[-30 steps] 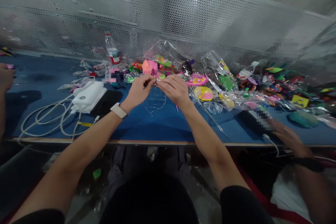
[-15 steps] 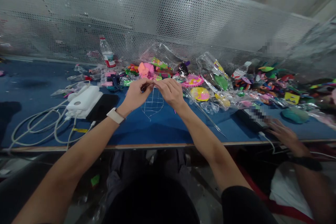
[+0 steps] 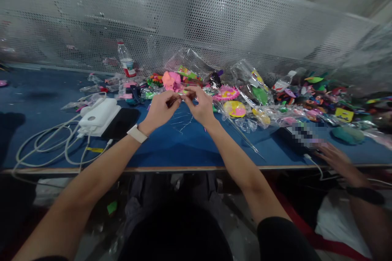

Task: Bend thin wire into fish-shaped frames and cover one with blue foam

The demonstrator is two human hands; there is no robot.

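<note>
Both hands meet over the middle of the blue tabletop, fingertips close together. My left hand [image 3: 162,108], with a pale band at its wrist, pinches the top of a thin wire frame [image 3: 186,124]. Facing it, my right hand [image 3: 199,106] is also closed, thumb and fingers pinching the same upper edge. The frame's crossed thin wires hang below the fingers and taper toward a lower point; its top is hidden by the hands. Just behind the fingertips lies a pink flower-like piece [image 3: 171,80].
Left are a white power adapter [image 3: 97,117], looped cables and a black phone [image 3: 124,124]. Bagged colourful pieces line the perforated metal panel [image 3: 171,16], with bottles [image 3: 126,62] among them. Right, thin metal rods [image 3: 245,138] lie near another person's hand [image 3: 337,161] beside a black device [image 3: 294,140].
The wire frame has tilted and its grid looks narrower than before. My right fingers have shifted their hold and now bend more at the top edge. My left hand stays nearly in place.
</note>
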